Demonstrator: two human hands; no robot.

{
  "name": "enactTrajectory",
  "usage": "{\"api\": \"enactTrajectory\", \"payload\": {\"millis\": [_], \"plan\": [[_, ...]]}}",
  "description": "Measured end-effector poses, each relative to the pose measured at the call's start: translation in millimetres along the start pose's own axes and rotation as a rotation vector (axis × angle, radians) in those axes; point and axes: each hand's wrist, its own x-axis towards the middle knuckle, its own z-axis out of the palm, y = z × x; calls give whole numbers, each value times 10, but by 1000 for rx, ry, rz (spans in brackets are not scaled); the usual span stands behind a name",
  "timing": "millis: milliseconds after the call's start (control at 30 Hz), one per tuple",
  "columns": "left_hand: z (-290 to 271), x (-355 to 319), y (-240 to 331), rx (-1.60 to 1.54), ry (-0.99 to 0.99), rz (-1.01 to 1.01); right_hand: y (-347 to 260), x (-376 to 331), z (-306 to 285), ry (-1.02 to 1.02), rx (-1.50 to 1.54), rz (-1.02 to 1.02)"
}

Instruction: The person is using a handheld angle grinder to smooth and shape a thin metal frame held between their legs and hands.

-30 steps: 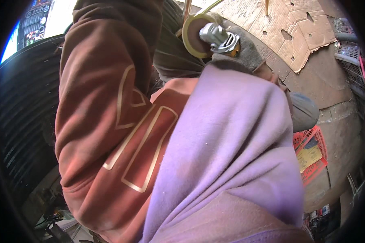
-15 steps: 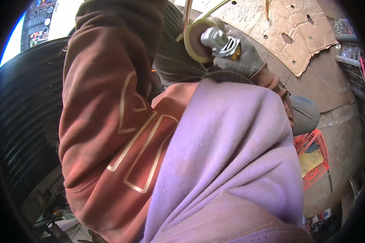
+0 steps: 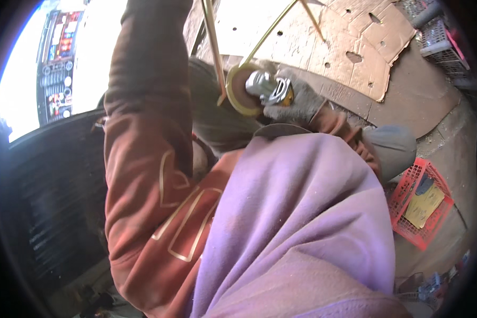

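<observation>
My right hand [image 3: 301,102], in a grey work glove, is closed around an angle grinder [image 3: 265,87] with a silver head and a bit of yellow body. Its round disc [image 3: 238,91], brown with a pale yellowish rim, faces left. One end of a thin, curved brass-coloured rod [image 3: 270,32] meets the top of the disc's rim; I cannot tell whether they touch. Left of the disc, a straight copper-coloured bar [image 3: 213,47] slants down to a free end. My left arm [image 3: 153,69], in a brown sleeve, reaches up past the top edge, which hides the left hand.
Flattened cardboard [image 3: 350,32] with holes lies on the floor ahead. A red plastic basket [image 3: 421,244] holding a yellowish sheet stands to the right. A grey crate [image 3: 440,42] is at far right. Dark ribbed metal [image 3: 58,196] rises on the left, with a vehicle [image 3: 58,63] beyond.
The whole view has shifted, bringing more of the red basket and the vehicle into sight. The grinder and right hand appear lower and further left. My right hand keeps its hold.
</observation>
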Motion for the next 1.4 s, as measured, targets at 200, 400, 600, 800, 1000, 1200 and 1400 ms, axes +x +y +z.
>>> {"api": "enactTrajectory", "payload": {"millis": [200,400,600,800,1000,1200,1400], "plan": [[172,176,-15,-62,-15,29,-262,180,-629,225,69,128],[308,200,65,-5,23,-6,-197,430,-1222,463,-268,69],[329,263,64,12,1,30,-256,118,-698,275,-444,44],[442,456,33,97,-7,12,-377,239,-1120,496,-385,29],[575,708,-98,236,-16,-61,-138,-138,-1558,666,157,35],[608,934,-188,367,-33,-117,-44,-332,-1554,781,512,81],[487,915,-304,361,113,-243,279,-357,-1608,710,682,40]]}}
